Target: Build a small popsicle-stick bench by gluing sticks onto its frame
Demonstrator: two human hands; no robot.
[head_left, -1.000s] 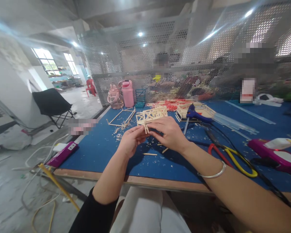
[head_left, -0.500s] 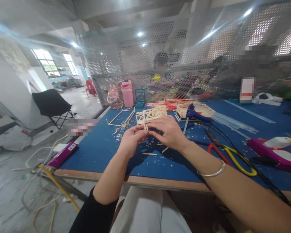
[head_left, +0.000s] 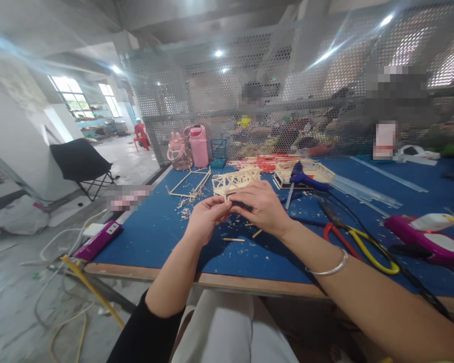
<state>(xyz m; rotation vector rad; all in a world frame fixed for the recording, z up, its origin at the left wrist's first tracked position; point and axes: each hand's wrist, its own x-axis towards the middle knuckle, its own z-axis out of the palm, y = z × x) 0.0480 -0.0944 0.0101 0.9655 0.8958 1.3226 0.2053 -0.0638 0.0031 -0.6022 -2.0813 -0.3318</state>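
A small latticed frame of thin wooden sticks [head_left: 236, 180] is held up just above the blue table, in front of me. My left hand [head_left: 208, 217] pinches its near lower corner between thumb and fingertips. On the right side of that corner, my right hand [head_left: 259, 204] has its fingers bent over the frame, the thumb pressing from below. The fingertips of both hands nearly meet, and they hide the joint between them. Right of the frame lies a blue glue gun [head_left: 306, 175] beside another stick frame [head_left: 282, 176]. An open rectangular stick frame [head_left: 185, 194] rests to the left.
Loose sticks [head_left: 233, 240] and shavings litter the blue tabletop [head_left: 144, 237]. Pliers with red and yellow handles [head_left: 374, 252] and a purple power strip [head_left: 431, 244] lie on the right. Pink bottles [head_left: 199, 146], red sticks [head_left: 265, 163] and a perforated metal screen [head_left: 212, 96] stand behind.
My left fingertips have shifted slightly up and right at the corner, covering more of the stick end. The right hand and the frame have barely moved.
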